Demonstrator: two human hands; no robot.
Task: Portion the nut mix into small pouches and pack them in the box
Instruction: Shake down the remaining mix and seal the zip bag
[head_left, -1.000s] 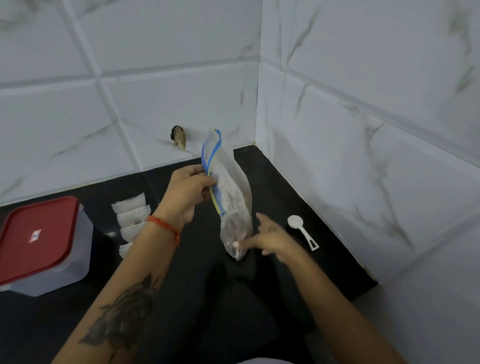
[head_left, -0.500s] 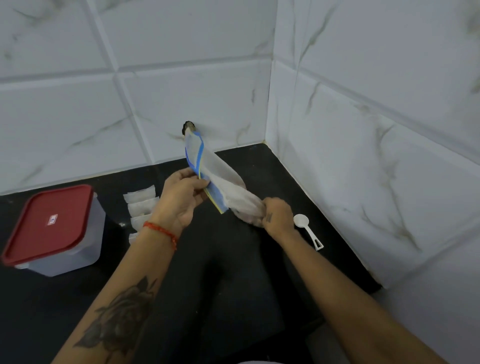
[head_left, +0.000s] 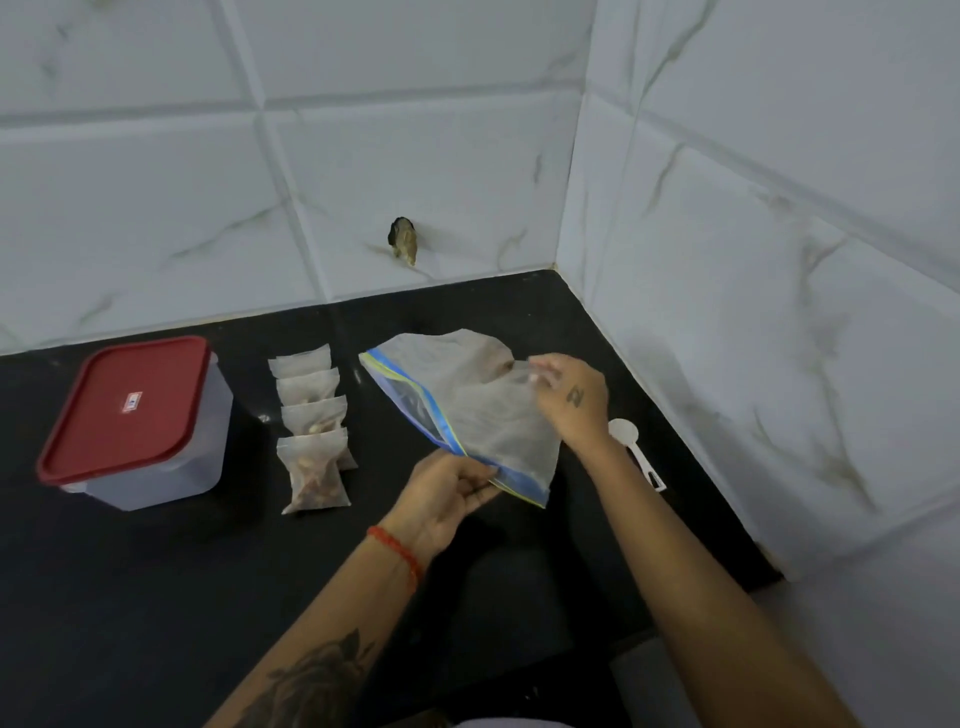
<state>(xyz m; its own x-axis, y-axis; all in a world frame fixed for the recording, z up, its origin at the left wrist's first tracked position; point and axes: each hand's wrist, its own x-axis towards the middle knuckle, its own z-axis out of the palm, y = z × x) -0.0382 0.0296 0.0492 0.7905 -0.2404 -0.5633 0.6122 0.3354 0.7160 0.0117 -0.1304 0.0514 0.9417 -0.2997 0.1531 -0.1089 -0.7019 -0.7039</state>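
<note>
Black countertop (head_left: 156, 597). Translucent plastic box with closed red lid (head_left: 130, 421) at left. Beside it, row of four small clear pouches holding nut mix (head_left: 311, 431). Left hand (head_left: 447, 493) pinches blue-yellow zip edge of large clear zip bag (head_left: 467, 410); right hand (head_left: 569, 400) pinches its far corner. White plastic scoop (head_left: 636, 457) right.

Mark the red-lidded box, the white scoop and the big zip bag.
red-lidded box (head_left: 130, 410): head view, middle of the red lid.
white scoop (head_left: 622, 430): head view, on its round bowl.
big zip bag (head_left: 483, 410): head view, clear wall between both hands.
</note>
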